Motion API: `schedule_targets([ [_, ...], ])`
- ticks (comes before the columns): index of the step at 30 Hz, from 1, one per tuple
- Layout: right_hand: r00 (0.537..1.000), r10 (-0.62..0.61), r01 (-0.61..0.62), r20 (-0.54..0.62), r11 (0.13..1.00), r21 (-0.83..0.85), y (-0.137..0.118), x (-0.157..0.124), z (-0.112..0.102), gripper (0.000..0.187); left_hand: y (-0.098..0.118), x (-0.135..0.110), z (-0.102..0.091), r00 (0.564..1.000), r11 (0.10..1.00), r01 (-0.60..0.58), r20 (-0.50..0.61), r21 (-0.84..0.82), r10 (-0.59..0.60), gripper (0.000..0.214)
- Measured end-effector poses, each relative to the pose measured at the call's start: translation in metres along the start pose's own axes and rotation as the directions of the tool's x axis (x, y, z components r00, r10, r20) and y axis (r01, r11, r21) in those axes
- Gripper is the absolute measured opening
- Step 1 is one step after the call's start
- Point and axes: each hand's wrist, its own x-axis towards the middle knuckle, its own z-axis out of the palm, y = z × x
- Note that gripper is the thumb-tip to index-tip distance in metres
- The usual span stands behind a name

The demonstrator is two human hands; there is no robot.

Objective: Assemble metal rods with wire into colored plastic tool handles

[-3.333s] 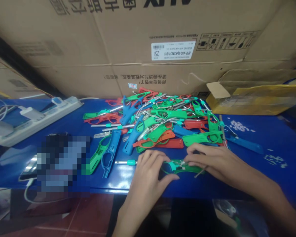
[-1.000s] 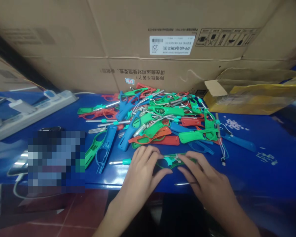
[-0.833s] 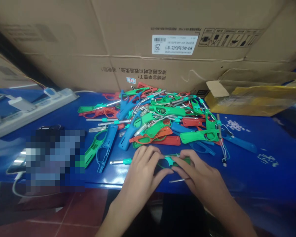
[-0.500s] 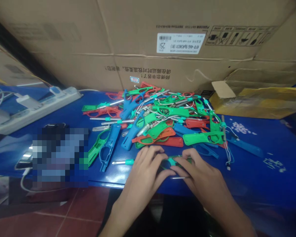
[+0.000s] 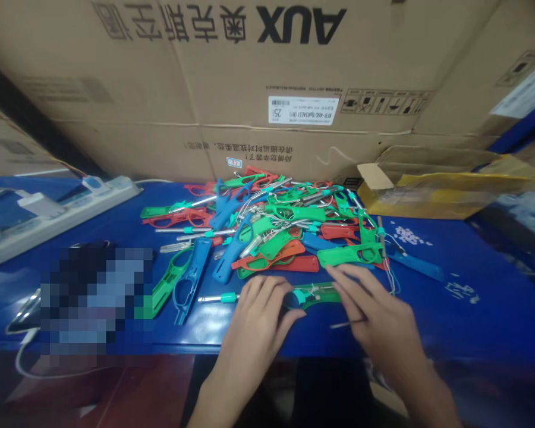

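Observation:
A green stick lighter [image 5: 323, 295], its casing open with small white and metal parts inside, lies at the front of the blue table. Its metal nozzle with a turquoise collar [image 5: 228, 297] sticks out to the left. My left hand [image 5: 261, 315] is closed around the nozzle end and steadies it. My right hand [image 5: 377, 312] has its fingertips at the other end of the casing. A thin metal tool [image 5: 341, 325] is held in that hand and points left below the lighter; its kind is unclear. Beyond lies a pile of lighter parts, including a green casing half [image 5: 350, 254].
A blue casing half [image 5: 191, 282] lies left of my hands. At the left are a white power strip [image 5: 71, 208] and a blurred-out device with a cable. An open carton [image 5: 432, 193] and small white pieces [image 5: 408, 233] sit at the right. A large cardboard sheet [image 5: 160, 95] stands behind.
My right hand has drawn back rightwards from my left hand, exposing more of the open green casing. The left hand stays on the nozzle end. The view has tilted up and turned right.

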Motion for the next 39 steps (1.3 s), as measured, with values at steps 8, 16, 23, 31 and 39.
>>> schedule_targets([
  [8, 0.916, -0.233, 0.194, 0.326, 0.97, 0.147, 0.054, 0.072, -0.005, 0.046, 0.0, -0.005, -0.004, 0.984, 0.993, 0.01, -0.178, -0.116, -0.031, 0.044],
  [16, 0.847, -0.285, 0.258, 0.449, 0.958, 0.122, 0.049, 0.083, -0.007, 0.04, -0.005, -0.01, -0.007, 0.93, 0.977, -0.01, -0.36, -0.211, -0.068, 0.03],
  [23, 0.865, -0.296, 0.261, 0.406, 0.955, 0.141, 0.042, 0.083, -0.015, 0.028, -0.003, -0.009, -0.009, 0.894, 0.971, 0.036, -0.427, -0.237, -0.138, 0.026],
  [31, 0.903, 0.343, -0.114, -0.258, 0.771, 0.627, 0.019, 0.015, -0.05, 0.033, -0.003, -0.016, -0.013, 0.846, 0.956, 0.067, -0.492, -0.285, -0.206, 0.027],
  [39, 0.868, 0.493, -0.221, -0.053, 0.479, 0.849, 0.001, -0.028, 0.007, 0.028, -0.011, -0.017, -0.03, 0.996, 0.989, -0.034, -0.086, -0.143, 0.022, 0.05],
])
